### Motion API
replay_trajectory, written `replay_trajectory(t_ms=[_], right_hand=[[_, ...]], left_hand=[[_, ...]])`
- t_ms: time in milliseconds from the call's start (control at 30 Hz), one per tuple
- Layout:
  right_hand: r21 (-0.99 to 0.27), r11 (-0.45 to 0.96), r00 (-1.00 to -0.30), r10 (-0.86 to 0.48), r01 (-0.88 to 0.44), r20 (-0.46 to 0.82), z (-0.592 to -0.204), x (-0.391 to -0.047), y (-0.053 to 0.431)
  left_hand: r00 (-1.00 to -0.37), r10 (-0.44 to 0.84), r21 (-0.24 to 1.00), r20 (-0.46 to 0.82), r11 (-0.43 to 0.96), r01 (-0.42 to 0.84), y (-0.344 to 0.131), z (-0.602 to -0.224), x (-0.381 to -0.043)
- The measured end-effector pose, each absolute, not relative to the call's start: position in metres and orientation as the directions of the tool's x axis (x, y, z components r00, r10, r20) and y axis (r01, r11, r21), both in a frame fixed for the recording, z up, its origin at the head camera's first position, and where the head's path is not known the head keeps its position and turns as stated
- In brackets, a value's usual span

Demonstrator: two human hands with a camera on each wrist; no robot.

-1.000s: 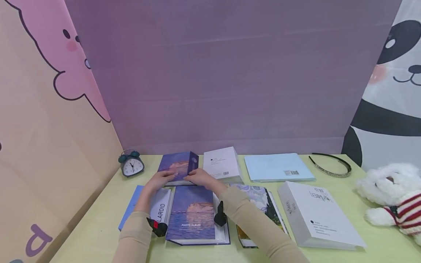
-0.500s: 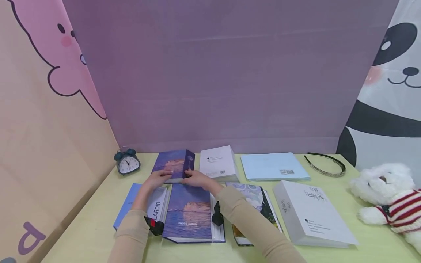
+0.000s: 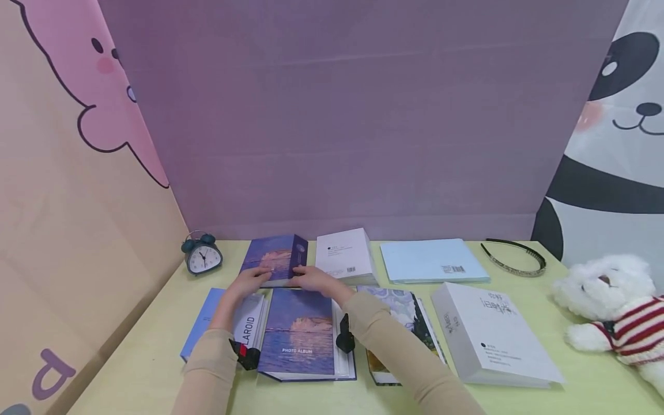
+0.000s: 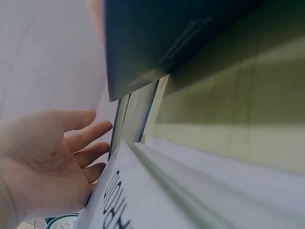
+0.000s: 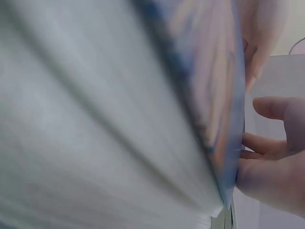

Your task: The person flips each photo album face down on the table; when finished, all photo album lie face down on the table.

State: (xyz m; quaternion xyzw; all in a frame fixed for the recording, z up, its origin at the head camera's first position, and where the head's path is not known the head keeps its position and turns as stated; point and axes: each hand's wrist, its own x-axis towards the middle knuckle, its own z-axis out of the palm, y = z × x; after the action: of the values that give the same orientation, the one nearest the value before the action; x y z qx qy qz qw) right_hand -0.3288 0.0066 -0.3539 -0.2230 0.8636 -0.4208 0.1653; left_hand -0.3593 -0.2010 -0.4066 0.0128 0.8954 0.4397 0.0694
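A purple-blue photo album (image 3: 270, 249) with a seaside cliff on its cover lies at the back left, its dark spine on the right. My left hand (image 3: 251, 279) rests on the album's near left part, fingers extended. At the near right corner, by the spine, my right hand (image 3: 313, 279) touches it with loosely bent fingers. A second album (image 3: 295, 331) marked PHOTO ALBUM lies just in front, between my forearms. The left wrist view shows the left hand (image 4: 47, 160) with fingertips right at the rear album's page edges (image 4: 133, 112).
A blue-and-white book (image 3: 204, 317) is partly under the left forearm; a painted-cover book (image 3: 399, 308) is partly under the right. White albums (image 3: 342, 253) (image 3: 500, 340), a light-blue folder (image 3: 425, 259), a headband (image 3: 519, 268), an alarm clock (image 3: 203, 257) and a plush bear (image 3: 612, 311) surround them.
The whole head view has shifted slightly left. Both hands stay on the rear album, which sits in nearly the same spot.
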Motion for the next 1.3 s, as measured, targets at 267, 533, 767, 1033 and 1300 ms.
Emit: replay_trajectory(t_ms=[267, 533, 767, 1033, 1300], right_hand=[[-0.841, 0.500, -0.879, -0.473, -0.208, -0.064, -0.394, -0.372, 0.004], [-0.863, 0.458, -0.914, -0.405, -0.213, 0.011, -0.370, -0.360, 0.028], [-0.830, 0.479, -0.917, -0.387, -0.287, 0.094, -0.351, -0.348, 0.056], [-0.786, 0.503, -0.903, -0.400, -0.359, 0.156, -0.347, -0.335, 0.102], [-0.737, 0.536, -0.894, -0.396, -0.411, 0.211, -0.349, -0.316, 0.143]], left_hand=[[-0.998, 0.046, 0.806, -0.051, 0.591, -0.014, -0.194, -0.400, -0.350], [-0.994, 0.020, 0.836, 0.108, 0.539, 0.101, -0.175, -0.385, -0.332], [-0.981, 0.092, 0.837, 0.172, 0.512, 0.195, -0.158, -0.368, -0.310], [-0.944, 0.207, 0.816, 0.257, 0.477, 0.327, -0.134, -0.352, -0.292], [-0.929, 0.257, 0.838, 0.267, 0.414, 0.356, -0.092, -0.350, -0.288]])
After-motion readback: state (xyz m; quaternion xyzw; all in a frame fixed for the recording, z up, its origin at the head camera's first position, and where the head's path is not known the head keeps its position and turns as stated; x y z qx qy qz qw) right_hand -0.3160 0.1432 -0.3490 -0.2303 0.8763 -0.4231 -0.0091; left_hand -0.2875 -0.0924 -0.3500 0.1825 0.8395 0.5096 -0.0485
